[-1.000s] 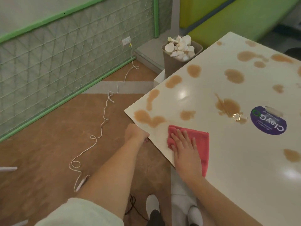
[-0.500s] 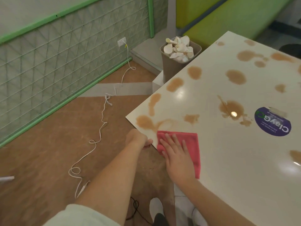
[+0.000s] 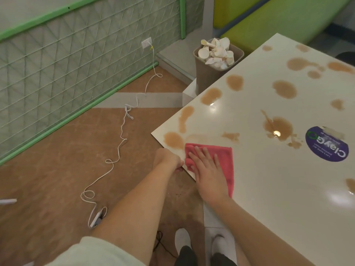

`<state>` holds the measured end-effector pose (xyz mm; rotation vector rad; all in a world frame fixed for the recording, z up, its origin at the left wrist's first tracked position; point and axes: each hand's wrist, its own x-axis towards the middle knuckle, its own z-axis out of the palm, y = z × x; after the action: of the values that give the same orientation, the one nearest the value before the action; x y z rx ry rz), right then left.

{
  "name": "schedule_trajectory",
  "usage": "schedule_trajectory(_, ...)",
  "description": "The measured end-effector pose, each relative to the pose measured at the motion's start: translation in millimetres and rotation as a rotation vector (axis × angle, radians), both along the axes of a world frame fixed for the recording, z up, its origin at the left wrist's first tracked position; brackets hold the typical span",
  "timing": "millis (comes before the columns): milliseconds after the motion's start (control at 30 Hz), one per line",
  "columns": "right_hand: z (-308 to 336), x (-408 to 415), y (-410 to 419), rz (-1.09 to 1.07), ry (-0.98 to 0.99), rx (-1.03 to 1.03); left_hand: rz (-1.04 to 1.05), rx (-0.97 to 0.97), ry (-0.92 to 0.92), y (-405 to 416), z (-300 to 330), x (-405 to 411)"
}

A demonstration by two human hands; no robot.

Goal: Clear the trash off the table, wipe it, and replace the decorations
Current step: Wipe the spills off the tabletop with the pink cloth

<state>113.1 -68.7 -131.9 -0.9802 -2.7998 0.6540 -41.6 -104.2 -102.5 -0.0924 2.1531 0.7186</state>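
Observation:
A white table (image 3: 269, 198) carries several brown liquid stains, one of them (image 3: 173, 140) at its near left corner. A pink cloth (image 3: 224, 156) lies flat by that corner, just right of the stain. My right hand (image 3: 209, 173) presses down on the cloth with fingers spread. My left hand (image 3: 167, 158) is curled against the table's edge beside the cloth, its fingertips tucked below the edge. A faint wet smear runs from the corner stain toward the cloth. A round purple sticker (image 3: 326, 144) sits on the tabletop to the right.
A brown bin (image 3: 209, 73) heaped with crumpled paper cups (image 3: 217, 51) stands on the floor by the table's far left side. A white cable (image 3: 123, 135) snakes across the brown floor from a wall socket. A green bench (image 3: 278, 22) lies beyond the table.
My right hand has slid the pink cloth left toward the table's corner, smearing the stain there. My left hand has stayed at the edge.

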Motion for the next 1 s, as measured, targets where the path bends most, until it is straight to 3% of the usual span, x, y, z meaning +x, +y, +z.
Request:
schedule_trajectory(133, -1.8, 2.4, 58.1, -0.034, -0.028, -0.011, 0.035, 0.022, -0.01, 1.0, -0.6, 3.6)
schedule_trajectory(233, 1.5, 16.6, 47.9, -0.161, 0.024, 0.027, 0.055, 0.018, -0.017, 3.2, -2.9, 5.5)
schedule_trajectory(367, -0.8, 23.3, 7.2, 0.043, 0.003, 0.03, 0.023, -0.059, 0.0, 6.2, -6.2, 4.4)
schedule_trajectory(467, -1.0, 20.6, 55.2, 0.134, -0.008, 0.009, 0.011, -0.103, 0.021, 9.6, -5.2, 5.9)
schedule_trajectory(567, 1.2, 16.7, 110.6, -0.026, -0.028, -0.008, -0.002, -0.128, 0.041, 10.4, -3.3, 7.2)
schedule_trajectory(667, 3.6, 13.8, 104.1, -0.089, 0.002, 0.016, -0.02, -0.175, 0.051, 7.8, 2.0, 8.8)
schedule_trajectory(833, -1.5, 54.7, 79.1, 0.241, 0.019, 0.042, -0.095, -0.23, 0.053, 5.9, 6.5, 8.0)
schedule_trajectory(900, -1.7, 48.6, 106.6, 0.17, 0.0, 0.057, -0.059, -0.196, 0.072, 5.6, 3.5, 5.2)
schedule_trajectory(1000, 0.1, 16.6, 126.4, -0.113, -0.057, 0.041, -0.03, -0.172, 0.062, 3.7, 8.3, 6.7)
